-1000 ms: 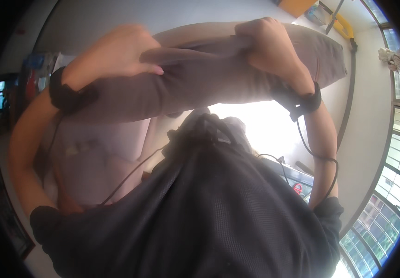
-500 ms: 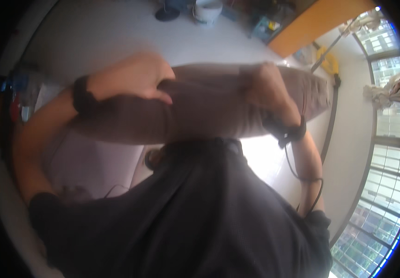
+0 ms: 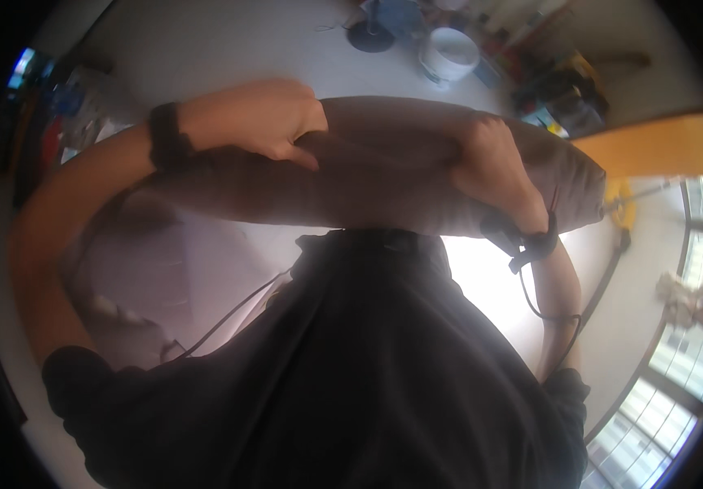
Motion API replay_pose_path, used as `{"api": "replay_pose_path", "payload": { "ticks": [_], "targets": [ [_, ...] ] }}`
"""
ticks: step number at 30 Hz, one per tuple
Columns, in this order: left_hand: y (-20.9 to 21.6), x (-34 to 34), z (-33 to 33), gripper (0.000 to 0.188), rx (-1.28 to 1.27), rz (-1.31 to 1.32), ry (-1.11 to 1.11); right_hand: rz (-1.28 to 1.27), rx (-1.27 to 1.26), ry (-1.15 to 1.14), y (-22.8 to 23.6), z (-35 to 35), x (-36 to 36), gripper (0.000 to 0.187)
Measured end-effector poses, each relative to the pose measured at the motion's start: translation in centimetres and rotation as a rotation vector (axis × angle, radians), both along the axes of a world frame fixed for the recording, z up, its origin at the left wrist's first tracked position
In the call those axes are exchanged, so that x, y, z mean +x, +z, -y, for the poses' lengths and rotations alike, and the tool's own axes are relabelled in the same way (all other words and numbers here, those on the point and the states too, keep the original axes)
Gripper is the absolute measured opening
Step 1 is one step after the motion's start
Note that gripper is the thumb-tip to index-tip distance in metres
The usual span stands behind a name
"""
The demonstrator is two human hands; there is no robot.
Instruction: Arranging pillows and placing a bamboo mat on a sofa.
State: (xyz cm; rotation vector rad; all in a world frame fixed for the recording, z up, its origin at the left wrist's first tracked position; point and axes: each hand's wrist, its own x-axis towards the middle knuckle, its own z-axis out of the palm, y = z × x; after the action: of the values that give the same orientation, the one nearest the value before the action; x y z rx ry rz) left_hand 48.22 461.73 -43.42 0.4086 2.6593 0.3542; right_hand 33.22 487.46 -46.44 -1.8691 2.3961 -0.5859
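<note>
A long, plump brown-grey cushion [image 3: 384,183] spans the view in front of my body, held up at about waist height. My left hand [image 3: 266,121] grips its upper face left of the middle, fingers curled into the fabric and the thumb lying along it. Farther right, my right hand [image 3: 494,163] is closed in a fist on the same cushion, bunching its cover. Creases run in the cloth between the two hands. Its right end, with a gathered edge, sticks out past my right wrist. The cushion's underside is hidden.
Beyond the cushion, a white bucket [image 3: 449,57] and a dark round base [image 3: 370,36] stand on the pale floor. An orange-brown panel [image 3: 661,147] is at the right, above gridded windows [image 3: 677,359]. A pale mauve padded seat [image 3: 136,261] lies at lower left, near a thin cable [image 3: 233,314].
The bucket, panel and windows have shifted rightward and lower in the picture. Both hands keep hold of the cushion, which appears slightly higher; the motion blur on my hands has lessened.
</note>
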Motion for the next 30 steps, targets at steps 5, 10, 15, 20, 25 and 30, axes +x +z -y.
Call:
{"api": "replay_pose_path", "payload": {
  "ticks": [5,10,15,20,25,30],
  "targets": [
    [0.3,-0.2,7.4,0.034,0.009,0.072,0.244,-0.005,-0.072,0.266,-0.1,11.7,-5.6,0.032],
    [2.8,1.3,13.9,0.036,-0.11,-0.027,0.46,0.009,0.055,0.521,3.6,24.5,-9.2,0.033],
    [2.5,2.3,22.5,0.036,-0.02,0.079,0.647,-0.032,0.162,0.74,3.5,37.9,-10.0,0.035],
    [0.1,4.4,30.7,0.034,0.058,0.029,0.712,-0.04,0.391,0.834,2.2,49.8,-8.5,0.034],
    [3.7,4.5,39.8,0.034,-0.045,0.041,0.717,-0.028,0.261,0.899,1.9,59.8,-9.2,0.036],
    [3.0,4.9,51.1,0.032,-0.068,0.039,0.719,0.011,0.34,0.925,2.1,71.9,-9.0,0.03]
  ]
}}
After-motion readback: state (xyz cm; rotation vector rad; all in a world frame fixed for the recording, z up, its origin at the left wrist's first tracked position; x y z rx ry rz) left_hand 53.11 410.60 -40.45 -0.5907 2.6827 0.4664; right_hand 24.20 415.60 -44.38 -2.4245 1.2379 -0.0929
